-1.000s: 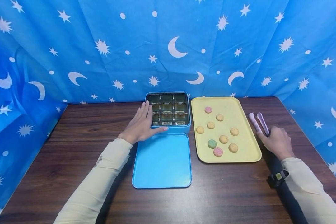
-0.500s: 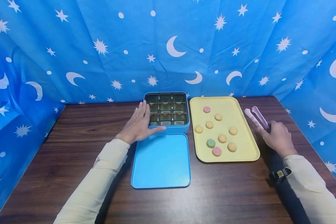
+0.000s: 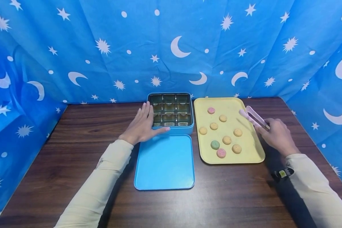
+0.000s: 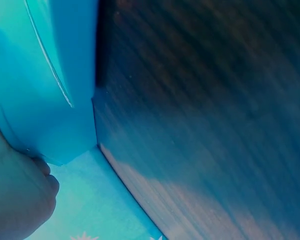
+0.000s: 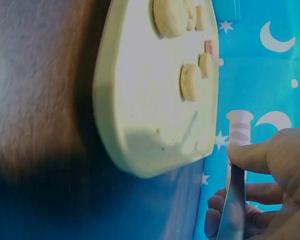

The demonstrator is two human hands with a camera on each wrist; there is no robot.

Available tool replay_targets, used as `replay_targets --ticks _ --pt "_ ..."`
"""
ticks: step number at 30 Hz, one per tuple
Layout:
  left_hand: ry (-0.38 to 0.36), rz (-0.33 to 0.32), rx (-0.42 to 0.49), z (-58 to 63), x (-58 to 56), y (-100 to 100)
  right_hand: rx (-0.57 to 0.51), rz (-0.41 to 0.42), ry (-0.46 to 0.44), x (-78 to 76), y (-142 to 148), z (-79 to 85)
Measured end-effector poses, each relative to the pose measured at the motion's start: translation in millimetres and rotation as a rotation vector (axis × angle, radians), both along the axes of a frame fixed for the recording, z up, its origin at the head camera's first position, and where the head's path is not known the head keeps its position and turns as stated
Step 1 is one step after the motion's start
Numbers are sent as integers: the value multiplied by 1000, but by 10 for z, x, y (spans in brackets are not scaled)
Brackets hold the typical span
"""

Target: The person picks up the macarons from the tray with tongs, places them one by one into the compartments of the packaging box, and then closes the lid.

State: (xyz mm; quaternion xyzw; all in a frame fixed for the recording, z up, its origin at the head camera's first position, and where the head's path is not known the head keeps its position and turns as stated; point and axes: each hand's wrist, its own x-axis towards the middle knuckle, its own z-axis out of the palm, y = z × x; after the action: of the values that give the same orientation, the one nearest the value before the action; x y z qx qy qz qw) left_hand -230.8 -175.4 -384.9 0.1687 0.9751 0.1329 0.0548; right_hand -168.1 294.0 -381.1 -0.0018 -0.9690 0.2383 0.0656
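Observation:
My right hand [image 3: 277,134] grips a pair of pink tongs [image 3: 256,118], whose tips stand apart above the right edge of the yellow tray [image 3: 231,158]. In the right wrist view, thumb and fingers hold the tongs [image 5: 238,135] from both sides. Several small round cookies lie spread on the tray: mostly tan, with a green cookie [image 3: 215,144] and pink ones such as this pink cookie [image 3: 221,153]. My left hand [image 3: 141,125] rests with extended fingers against the left side of a blue tin [image 3: 178,130], its thumb along the front. The tin's divided insert [image 3: 169,107] has bare compartments.
A blue lid [image 3: 164,163] lies flat on the dark wooden table [image 3: 228,196], just in front of the tin. Close behind the tin and tray hangs a blue curtain [image 3: 148,41] with moons and stars, which also runs along both sides.
My right hand has lifted the tongs from the table and moved them left, so their tips are now over the tray's edge. The left hand stays at the tin.

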Motion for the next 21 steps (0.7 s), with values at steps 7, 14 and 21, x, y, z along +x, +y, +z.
replay_targets --ticks 7,14,21 --pt "-13 8 2 18 8 18 -5 81 25 -21 -88 39" --pt "-19 16 16 18 20 20 -17 131 -11 -48 -193 49" --pt "-15 21 21 6 13 13 -18 152 -66 -68 -275 54"
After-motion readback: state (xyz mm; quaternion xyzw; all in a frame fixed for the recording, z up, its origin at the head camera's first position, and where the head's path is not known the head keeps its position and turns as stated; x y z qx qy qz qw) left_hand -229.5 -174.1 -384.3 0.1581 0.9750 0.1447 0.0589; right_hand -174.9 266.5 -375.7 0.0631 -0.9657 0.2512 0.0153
